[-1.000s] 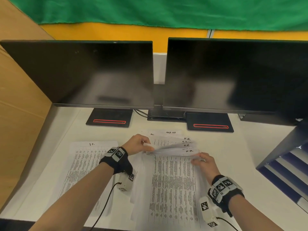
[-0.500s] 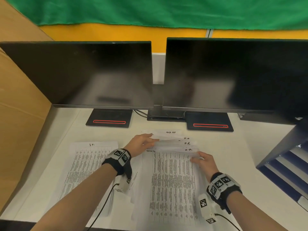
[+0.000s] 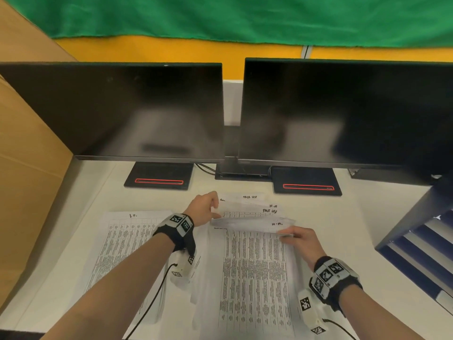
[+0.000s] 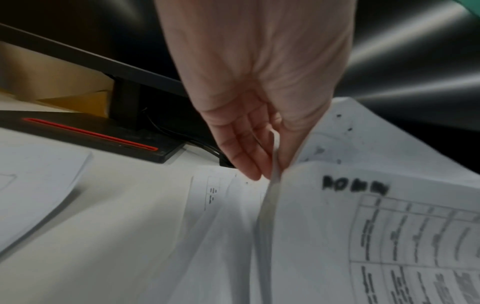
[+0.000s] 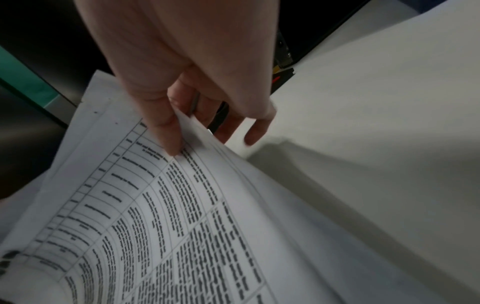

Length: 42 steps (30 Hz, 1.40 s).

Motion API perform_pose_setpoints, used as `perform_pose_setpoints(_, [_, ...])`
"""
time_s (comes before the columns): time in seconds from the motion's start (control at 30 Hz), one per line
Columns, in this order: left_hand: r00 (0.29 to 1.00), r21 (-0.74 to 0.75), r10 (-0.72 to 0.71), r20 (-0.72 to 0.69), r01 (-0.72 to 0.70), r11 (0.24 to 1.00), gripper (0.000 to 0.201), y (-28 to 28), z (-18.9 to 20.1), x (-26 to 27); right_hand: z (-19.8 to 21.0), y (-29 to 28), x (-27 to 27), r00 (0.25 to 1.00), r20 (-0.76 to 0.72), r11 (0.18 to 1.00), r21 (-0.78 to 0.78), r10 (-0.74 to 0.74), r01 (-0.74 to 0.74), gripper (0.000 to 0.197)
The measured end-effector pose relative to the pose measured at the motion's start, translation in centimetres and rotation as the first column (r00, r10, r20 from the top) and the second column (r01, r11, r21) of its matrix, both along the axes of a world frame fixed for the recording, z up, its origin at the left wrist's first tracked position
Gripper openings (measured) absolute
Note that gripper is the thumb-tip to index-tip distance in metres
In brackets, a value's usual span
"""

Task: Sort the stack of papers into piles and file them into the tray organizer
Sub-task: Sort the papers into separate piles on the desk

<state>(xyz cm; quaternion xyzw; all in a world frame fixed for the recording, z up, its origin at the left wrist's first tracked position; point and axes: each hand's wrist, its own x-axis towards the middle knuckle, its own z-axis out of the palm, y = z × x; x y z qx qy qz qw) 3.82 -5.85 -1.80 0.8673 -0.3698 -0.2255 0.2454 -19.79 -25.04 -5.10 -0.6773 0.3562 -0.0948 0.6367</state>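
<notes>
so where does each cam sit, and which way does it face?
Head: above the desk, looking forward and down at the papers; both forearms show.
Left wrist: along the left hand, toward a monitor base.
Right wrist: along the right hand, over the desk.
Shared: all three see the lifted top sheets.

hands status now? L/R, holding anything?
Left hand: pinches the far left corner of the top sheets of the middle stack.
Right hand: pinches the far right corner of those same sheets.
</notes>
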Motion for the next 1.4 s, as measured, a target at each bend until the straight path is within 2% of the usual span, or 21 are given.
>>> perform_pose_setpoints(0.07, [1.0,-0.012,0.004,0.013,-0.004,1.0,0.028,-0.2,0.0,-0.1,-0.5,-0.2,0.0,1.0,0.0,1.0,-0.017,-0.014,0.014,0.018])
perform_pose_setpoints(0.23, [0.993,-0.003,-0.112,0.042,0.112,0.994,0.028,0.3,0.1,-0.3,-2.3,-0.5,0.1,0.996,-0.081,0.994,-0.106,-0.048,0.039,0.007])
perform_pose_setpoints(0.37, [0.947,-0.162,-0.223,-0.234,0.188,0.969,0.016,1.1,0.4,-0.3,-2.4,-0.4,0.2,0.999,-0.041,0.996,-0.093,-0.01,0.006,0.011])
perform_pose_setpoints(0.43, [0.898,-0.167,-0.264,-0.352,0.217,0.962,0.017,1.4,0.4,-0.2,-2.0,-0.1,0.2,1.0,-0.001,0.999,-0.041,-0.016,0.016,0.018])
perform_pose_setpoints(0.53, [0.841,-0.095,-0.275,-0.466,0.261,0.961,0.014,1.1,0.6,0.0,-1.6,0.1,0.1,0.999,0.016,1.0,0.001,-0.027,0.027,0.023])
perform_pose_setpoints(0.57, [0.834,-0.089,-0.237,-0.498,0.223,0.971,0.01,0.9,0.8,0.0,-1.5,0.2,0.0,0.999,0.018,1.0,0.007,-0.03,0.03,0.022])
perform_pose_setpoints(0.63, [0.826,-0.135,-0.07,-0.559,-0.008,0.991,0.016,0.1,0.9,0.3,-1.4,0.2,-0.1,0.999,0.011,0.999,0.009,-0.032,0.032,0.02])
perform_pose_setpoints(0.7, [0.852,-0.159,0.101,-0.514,-0.211,0.965,0.03,-0.6,0.3,0.9,-1.2,0.2,-0.2,0.999,0.014,1.0,0.006,-0.029,0.029,0.019])
perform_pose_setpoints(0.73, [0.884,-0.132,0.128,-0.449,-0.208,0.969,0.038,-0.8,-0.1,1.1,-1.1,0.1,-0.3,0.999,0.019,1.0,0.002,-0.025,0.025,0.018])
perform_pose_setpoints(0.8, [0.95,0.005,0.049,-0.308,-0.05,0.999,0.05,-1.5,-1.2,1.4,-0.9,0.0,-0.4,0.999,0.03,1.0,0.002,-0.02,0.02,0.017])
perform_pose_setpoints(0.87, [0.984,0.174,-0.102,-0.148,0.128,0.976,0.057,-1.9,-2.2,1.6,-0.8,0.0,-0.4,1.0,0.026,1.0,-0.013,-0.016,0.017,0.018])
perform_pose_setpoints(0.93, [0.98,0.269,-0.199,-0.02,0.197,0.943,0.057,-2.3,-2.7,1.6,-0.8,0.0,-0.4,1.0,0.021,0.999,-0.037,-0.016,0.017,0.018])
perform_pose_setpoints(1.07, [0.969,0.299,-0.237,0.072,0.205,0.932,0.056,-2.6,-3.3,2.0,-0.6,0.0,-0.4,1.0,0.007,0.999,-0.038,-0.01,0.01,0.017])
perform_pose_setpoints(1.2, [0.945,0.249,-0.228,0.235,0.168,0.954,0.032,-2.9,-2.8,1.6,-0.3,0.2,-0.3,1.0,0.011,0.999,-0.036,-0.013,0.013,0.017])
perform_pose_setpoints(1.27, [0.959,0.143,-0.156,0.238,0.124,0.982,0.019,-2.6,-2.6,1.5,-0.9,0.1,-0.2,0.998,-0.014,0.997,-0.048,-0.06,0.059,0.013])
perform_pose_setpoints(1.37, [0.993,-0.069,-0.112,0.031,0.114,0.991,0.007,-1.3,-2.6,1.3,-2.0,0.0,-0.2,0.992,-0.078,0.991,-0.104,-0.095,0.087,0.024])
perform_pose_setpoints(1.4, [0.99,-0.112,-0.124,-0.065,0.117,0.987,0.006,-0.6,-2.4,1.2,-2.1,0.1,-0.1,0.993,-0.073,0.991,-0.106,-0.094,0.086,0.021])
